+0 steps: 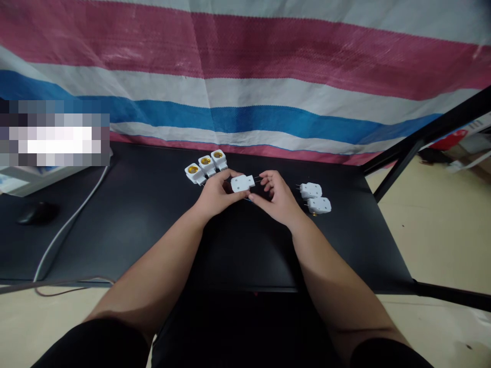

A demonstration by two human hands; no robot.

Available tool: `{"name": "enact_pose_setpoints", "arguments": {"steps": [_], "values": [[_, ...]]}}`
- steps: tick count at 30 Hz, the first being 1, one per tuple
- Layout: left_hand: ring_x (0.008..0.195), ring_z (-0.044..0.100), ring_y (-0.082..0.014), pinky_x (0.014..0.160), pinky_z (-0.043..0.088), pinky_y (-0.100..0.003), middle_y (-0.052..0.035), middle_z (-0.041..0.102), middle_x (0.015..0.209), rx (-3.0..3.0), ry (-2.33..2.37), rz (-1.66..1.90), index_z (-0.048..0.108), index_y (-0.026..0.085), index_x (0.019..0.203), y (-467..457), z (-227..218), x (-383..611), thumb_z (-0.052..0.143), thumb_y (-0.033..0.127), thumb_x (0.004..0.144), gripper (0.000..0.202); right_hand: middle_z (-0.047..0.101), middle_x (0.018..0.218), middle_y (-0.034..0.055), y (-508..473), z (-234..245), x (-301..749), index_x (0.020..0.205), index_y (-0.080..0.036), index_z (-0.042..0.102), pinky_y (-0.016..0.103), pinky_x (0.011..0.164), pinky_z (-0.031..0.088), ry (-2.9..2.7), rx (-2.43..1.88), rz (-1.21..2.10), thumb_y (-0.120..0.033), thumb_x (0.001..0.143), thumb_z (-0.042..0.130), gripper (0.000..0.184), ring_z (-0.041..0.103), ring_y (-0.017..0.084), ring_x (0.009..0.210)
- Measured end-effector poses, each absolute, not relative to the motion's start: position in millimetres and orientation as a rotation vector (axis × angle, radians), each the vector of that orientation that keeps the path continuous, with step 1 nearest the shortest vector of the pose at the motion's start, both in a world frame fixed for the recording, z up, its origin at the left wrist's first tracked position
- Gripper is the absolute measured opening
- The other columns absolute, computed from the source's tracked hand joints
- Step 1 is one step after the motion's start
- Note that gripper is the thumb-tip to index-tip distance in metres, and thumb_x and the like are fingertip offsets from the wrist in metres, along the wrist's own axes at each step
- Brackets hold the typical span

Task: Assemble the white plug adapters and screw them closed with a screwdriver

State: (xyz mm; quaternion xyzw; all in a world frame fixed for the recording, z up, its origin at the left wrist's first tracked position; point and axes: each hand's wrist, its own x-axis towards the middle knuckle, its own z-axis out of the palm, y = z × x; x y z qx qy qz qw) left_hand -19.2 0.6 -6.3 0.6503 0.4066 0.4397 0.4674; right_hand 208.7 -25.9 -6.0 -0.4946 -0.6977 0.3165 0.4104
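My left hand (215, 195) is closed on a white plug-in lamp socket (242, 183), held flat above the black table (138, 225) with its two metal prongs pointing right. My right hand (276, 197) hovers just right of it, fingers curled near the prongs; whether it touches the socket I cannot tell. Behind my left hand, three white lamp sockets (206, 166) with brass openings facing up stand in a row. Two more white sockets (315, 197) lie on their sides to the right of my right hand.
A striped red, white and blue tarp (245, 76) hangs behind the table. A black mouse (36, 212) and a white cable (72, 217) lie at the left. A black frame bar (429, 133) slants at the right, beside the table's right edge and the floor.
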Motion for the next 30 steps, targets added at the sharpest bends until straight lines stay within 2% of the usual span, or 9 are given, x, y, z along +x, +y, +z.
{"name": "enact_pose_setpoints", "arguments": {"steps": [2, 4, 6, 8, 13, 20, 23, 26, 30], "values": [[0.078, 0.069, -0.0168, 0.070, 0.054, -0.030, -0.0054, 0.077, 0.096, 1.635, 1.066, 1.106, 0.075, 0.017, 0.112, 1.2, -5.5, -20.1, 0.098, 0.038, 0.075, 0.048, 0.069, 0.118, 0.0094, -28.4, -2.9, 214.9, 0.123, -0.028, 0.067, 0.056, 0.095, 0.060, -2.023, -1.333, 0.680, -0.035, 0.078, 0.094, 0.054, 0.066, 0.033, 0.108], [0.076, 0.067, -0.0159, 0.068, 0.052, -0.029, -0.0051, 0.077, 0.096, 1.666, 1.093, 1.130, 0.076, 0.018, 0.113, 1.1, -4.0, -20.2, 0.098, 0.037, 0.074, 0.048, 0.071, 0.112, 0.0080, -29.2, -0.9, 218.2, 0.107, -0.028, 0.072, 0.058, 0.099, 0.057, -2.211, -1.368, 0.637, -0.027, 0.081, 0.091, 0.032, 0.067, 0.033, 0.106], [0.078, 0.067, -0.0160, 0.069, 0.053, -0.029, -0.0053, 0.078, 0.097, 1.635, 1.080, 1.148, 0.077, 0.018, 0.112, 0.5, -1.8, -19.4, 0.098, 0.036, 0.074, 0.047, 0.073, 0.103, 0.0073, -28.4, 1.3, 220.2, 0.095, -0.026, 0.072, 0.054, 0.094, 0.057, -2.245, -1.402, 0.647, -0.023, 0.090, 0.081, 0.011, 0.069, 0.030, 0.096], [0.082, 0.069, -0.0163, 0.074, 0.055, -0.029, -0.0052, 0.079, 0.098, 1.519, 1.040, 1.176, 0.079, 0.018, 0.109, -0.3, 0.8, -17.8, 0.098, 0.035, 0.074, 0.044, 0.074, 0.093, 0.0064, -26.3, 4.2, 223.2, 0.096, -0.025, 0.070, 0.048, 0.084, 0.056, -2.144, -1.471, 0.691, -0.025, 0.098, 0.072, 0.003, 0.069, 0.027, 0.083], [0.092, 0.074, -0.0186, 0.084, 0.064, -0.031, -0.0045, 0.078, 0.100, 1.029, 0.813, 1.199, 0.081, 0.020, 0.112, -0.7, 6.6, -16.0, 0.097, 0.035, 0.073, 0.045, 0.067, 0.077, 0.0025, -18.8, 6.3, 234.0, 0.109, -0.024, 0.069, 0.039, 0.070, 0.052, -1.669, -1.501, 0.660, -0.043, 0.109, 0.055, 0.023, 0.065, 0.022, 0.068], [0.073, 0.071, -0.0116, 0.062, 0.058, -0.019, -0.0008, 0.075, 0.093, 0.768, 0.664, 1.181, 0.071, 0.027, 0.134, -1.1, 12.7, -17.7, 0.098, 0.029, 0.074, 0.066, 0.053, 0.073, -0.0015, -11.5, -3.7, 232.7, 0.116, -0.026, 0.067, 0.036, 0.062, 0.050, -1.362, -1.238, 0.789, -0.049, 0.109, 0.053, 0.027, 0.055, 0.017, 0.061], [0.073, 0.073, -0.0136, 0.062, 0.059, -0.020, -0.0033, 0.076, 0.093, 0.632, 0.619, 1.123, 0.070, 0.024, 0.128, -1.0, 16.1, -17.4, 0.094, 0.036, 0.075, 0.059, 0.052, 0.073, -0.0020, -12.2, -1.1, 232.0, 0.115, -0.026, 0.067, 0.036, 0.067, 0.054, -1.374, -1.215, 0.849, -0.048, 0.107, 0.057, 0.026, 0.056, 0.017, 0.064], [0.084, 0.078, -0.0223, 0.069, 0.066, -0.028, -0.0073, 0.075, 0.090, 0.496, 0.616, 1.051, 0.071, 0.018, 0.118, 0.4, 18.8, -18.5, 0.087, 0.035, 0.074, 0.049, 0.062, 0.085, 0.0004, -15.4, 5.0, 233.7, 0.114, -0.025, 0.068, 0.037, 0.073, 0.054, -1.445, -1.238, 0.811, -0.046, 0.101, 0.068, 0.025, 0.060, 0.017, 0.071], [0.075, 0.074, -0.0194, 0.054, 0.057, -0.022, -0.0110, 0.076, 0.092, 0.457, 0.651, 1.029, 0.072, 0.017, 0.103, 3.7, 19.8, -20.9, 0.075, 0.025, 0.067, 0.037, 0.063, 0.083, 0.0007, -20.8, 12.1, 236.1, 0.109, -0.024, 0.070, 0.037, 0.073, 0.050, -1.588, -1.244, 0.755, -0.043, 0.099, 0.070, 0.021, 0.058, 0.018, 0.072]]}}
